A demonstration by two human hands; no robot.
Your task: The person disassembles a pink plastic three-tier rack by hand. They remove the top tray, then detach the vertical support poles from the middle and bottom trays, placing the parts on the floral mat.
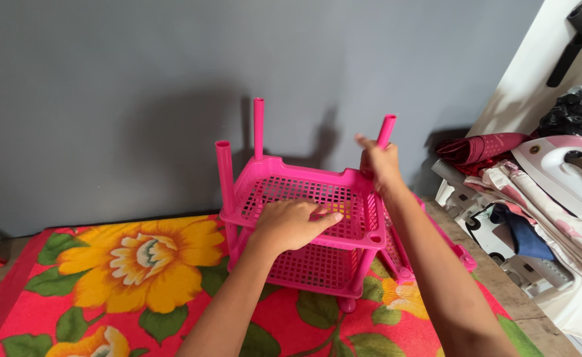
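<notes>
A pink plastic rack [284, 173] with perforated basket shelves stands on a red cloth with yellow flowers [132, 277]. Three pink tube legs rise from its top shelf: one at the front left [224, 173], one at the back [258, 127], one at the right [387, 127]. My left hand [292, 223] rests palm down on the top shelf's near rim, fingers spread flat. My right hand [381, 164] is closed around the right tube leg at the shelf's far right corner. The near right corner socket [375, 238] has no tube in it. Another pink shelf piece [459, 254] leans behind my right forearm.
A grey wall [139, 86] stands right behind the rack. To the right lie a heap of folded cloths [555, 205], a white and pink clothes iron [568, 170], a dark red folded cloth [482, 147] and a black bag [578, 112]. A wooden table edge [509, 291] shows.
</notes>
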